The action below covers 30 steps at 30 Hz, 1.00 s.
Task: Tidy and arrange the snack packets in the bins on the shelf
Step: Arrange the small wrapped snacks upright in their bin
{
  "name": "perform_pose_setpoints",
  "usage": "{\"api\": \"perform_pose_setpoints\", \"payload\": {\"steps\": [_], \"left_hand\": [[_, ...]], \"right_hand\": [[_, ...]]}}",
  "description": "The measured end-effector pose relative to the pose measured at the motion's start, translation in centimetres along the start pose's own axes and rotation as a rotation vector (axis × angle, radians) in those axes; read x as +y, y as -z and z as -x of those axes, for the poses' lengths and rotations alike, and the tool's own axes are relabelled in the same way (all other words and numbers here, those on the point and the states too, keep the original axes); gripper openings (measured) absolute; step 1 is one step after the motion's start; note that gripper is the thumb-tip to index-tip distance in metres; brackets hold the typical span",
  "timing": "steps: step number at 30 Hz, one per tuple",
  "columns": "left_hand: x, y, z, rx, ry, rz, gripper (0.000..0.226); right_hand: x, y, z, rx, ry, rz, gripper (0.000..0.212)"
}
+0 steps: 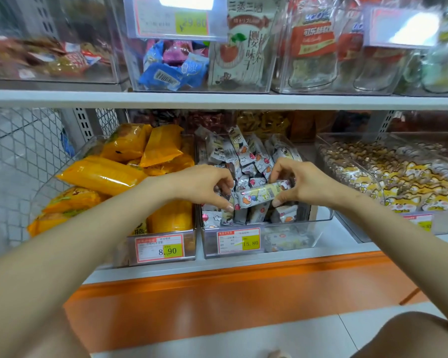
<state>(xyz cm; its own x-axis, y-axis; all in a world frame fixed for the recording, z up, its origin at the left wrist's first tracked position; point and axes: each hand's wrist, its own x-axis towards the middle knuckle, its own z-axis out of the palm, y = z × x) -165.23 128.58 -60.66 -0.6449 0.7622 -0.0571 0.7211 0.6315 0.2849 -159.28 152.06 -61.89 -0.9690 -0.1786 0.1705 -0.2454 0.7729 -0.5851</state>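
Note:
A clear plastic bin (318,218) on the lower shelf holds several small grey-white snack packets (243,156) with cartoon prints. Both my hands reach into it. My right hand (300,182) pinches one long packet (259,195) that lies sideways on top of the pile, thumb under its right end. My left hand (204,184) has its fingers curled down at that packet's left end, pinching the packets there. Some packets at the bin's front stand upright; those at the back lean in a loose heap.
A bin of orange snack bags (119,164) stands to the left, a bin of yellow fox-print packets (398,182) to the right. Price tags (239,240) hang on the bin fronts. The upper shelf (217,99) with more clear bins runs overhead. An orange base (217,301) lies below.

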Motion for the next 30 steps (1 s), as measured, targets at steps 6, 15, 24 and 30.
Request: {"api": "perform_pose_setpoints", "payload": {"steps": [6, 15, 24, 30], "left_hand": [[1.2, -1.0, -0.4, 0.216, 0.053, 0.449, 0.036], [0.5, -0.5, -0.2, 0.278, 0.043, 0.130, 0.036], [0.4, 0.5, -0.3, 0.299, 0.066, -0.145, 0.042], [1.0, -1.4, -1.9, 0.209, 0.038, -0.372, 0.040]], "right_hand": [[-0.1, -0.6, 0.0, 0.099, -0.010, -0.194, 0.043], [-0.1, -1.4, -0.2, -0.146, -0.147, -0.036, 0.032], [1.6, -3.4, -0.8, -0.447, -0.150, 0.136, 0.035], [1.4, -3.8, -1.3, -0.487, -0.219, 0.101, 0.024]]}}
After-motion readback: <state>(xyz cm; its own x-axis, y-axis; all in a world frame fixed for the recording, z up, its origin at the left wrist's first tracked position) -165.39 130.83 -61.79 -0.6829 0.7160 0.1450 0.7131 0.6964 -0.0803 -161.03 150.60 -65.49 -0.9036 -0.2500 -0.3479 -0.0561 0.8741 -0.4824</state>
